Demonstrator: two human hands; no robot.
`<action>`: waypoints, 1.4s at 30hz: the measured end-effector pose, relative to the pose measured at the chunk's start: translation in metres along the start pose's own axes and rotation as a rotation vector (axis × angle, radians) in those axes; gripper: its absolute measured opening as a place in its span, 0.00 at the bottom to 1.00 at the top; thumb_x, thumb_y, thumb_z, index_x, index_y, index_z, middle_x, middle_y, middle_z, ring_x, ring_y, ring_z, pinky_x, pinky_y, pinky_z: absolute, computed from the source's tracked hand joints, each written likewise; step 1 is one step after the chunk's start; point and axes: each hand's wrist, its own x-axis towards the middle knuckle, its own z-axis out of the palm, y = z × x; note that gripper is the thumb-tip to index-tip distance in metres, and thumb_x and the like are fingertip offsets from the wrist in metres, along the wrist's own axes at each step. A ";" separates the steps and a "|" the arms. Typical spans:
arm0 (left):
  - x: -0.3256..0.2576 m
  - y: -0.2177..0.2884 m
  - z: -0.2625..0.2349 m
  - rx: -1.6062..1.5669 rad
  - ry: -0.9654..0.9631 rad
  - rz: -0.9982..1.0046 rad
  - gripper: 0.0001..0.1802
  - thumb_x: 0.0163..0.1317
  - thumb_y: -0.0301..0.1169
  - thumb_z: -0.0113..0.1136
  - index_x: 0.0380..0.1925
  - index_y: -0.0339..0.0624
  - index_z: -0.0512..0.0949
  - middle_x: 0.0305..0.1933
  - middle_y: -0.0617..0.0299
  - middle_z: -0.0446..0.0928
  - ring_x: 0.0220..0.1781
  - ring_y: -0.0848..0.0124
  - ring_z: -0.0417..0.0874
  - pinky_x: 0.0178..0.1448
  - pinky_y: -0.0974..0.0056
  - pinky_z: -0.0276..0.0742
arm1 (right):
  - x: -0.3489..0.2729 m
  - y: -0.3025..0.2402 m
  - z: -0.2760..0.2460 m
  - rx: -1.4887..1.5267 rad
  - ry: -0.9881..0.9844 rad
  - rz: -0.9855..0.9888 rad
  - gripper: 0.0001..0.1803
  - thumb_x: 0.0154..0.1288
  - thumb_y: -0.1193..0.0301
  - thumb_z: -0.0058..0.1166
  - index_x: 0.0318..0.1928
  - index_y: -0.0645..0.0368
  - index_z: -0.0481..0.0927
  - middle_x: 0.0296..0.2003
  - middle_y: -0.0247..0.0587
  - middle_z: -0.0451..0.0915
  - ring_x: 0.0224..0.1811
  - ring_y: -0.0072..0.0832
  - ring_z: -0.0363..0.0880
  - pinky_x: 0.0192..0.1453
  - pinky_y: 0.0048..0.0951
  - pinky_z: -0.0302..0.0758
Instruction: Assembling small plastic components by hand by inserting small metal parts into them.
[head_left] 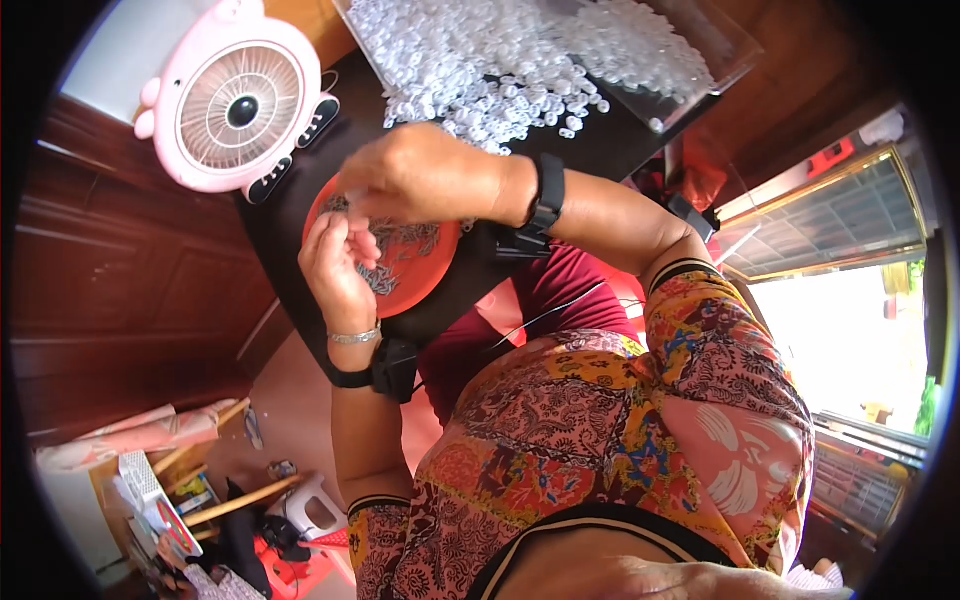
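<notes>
Over the orange-red bowl (428, 277), my left hand (338, 268) has its fingers curled together at the near left side. My right hand (418, 178) reaches across the bowl from the right, closed, its fingertips close to those of my left hand and blurred. Whatever the fingertips pinch is too small or hidden to make out. Small grey metal pieces (381, 279) lie scattered in the bowl. Just beyond my right hand, a large heap of small clear plastic pieces (475, 62) spreads over the dark table (285, 225).
A pink animal-shaped fan (305, 75) stands at the table's far left. The plastic heap spills from a clear tray (735, 48) at the back. Wooden panelling (120, 255) borders the left. A person's hand (175, 555) shows at lower left.
</notes>
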 end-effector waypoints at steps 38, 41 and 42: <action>0.004 0.007 -0.002 0.011 -0.020 -0.024 0.13 0.62 0.34 0.49 0.24 0.39 0.77 0.19 0.66 0.73 0.17 0.79 0.70 0.21 0.76 0.62 | -0.049 0.088 0.003 -0.586 -0.361 0.207 0.08 0.59 0.68 0.50 0.34 0.57 0.80 0.30 0.45 0.81 0.35 0.42 0.81 0.39 0.40 0.76; 0.006 0.006 -0.002 0.021 -0.018 -0.051 0.13 0.63 0.35 0.49 0.25 0.39 0.77 0.19 0.66 0.73 0.17 0.80 0.70 0.21 0.76 0.62 | -0.039 0.077 -0.005 -0.368 -0.214 0.259 0.08 0.61 0.68 0.51 0.34 0.58 0.79 0.28 0.45 0.81 0.33 0.43 0.80 0.37 0.39 0.76; 0.005 0.006 -0.002 0.024 -0.008 -0.054 0.13 0.63 0.35 0.49 0.25 0.39 0.77 0.19 0.66 0.73 0.17 0.80 0.70 0.21 0.76 0.62 | -0.031 0.062 -0.007 -0.246 -0.179 0.274 0.08 0.62 0.67 0.52 0.35 0.59 0.79 0.26 0.45 0.80 0.30 0.42 0.80 0.36 0.36 0.75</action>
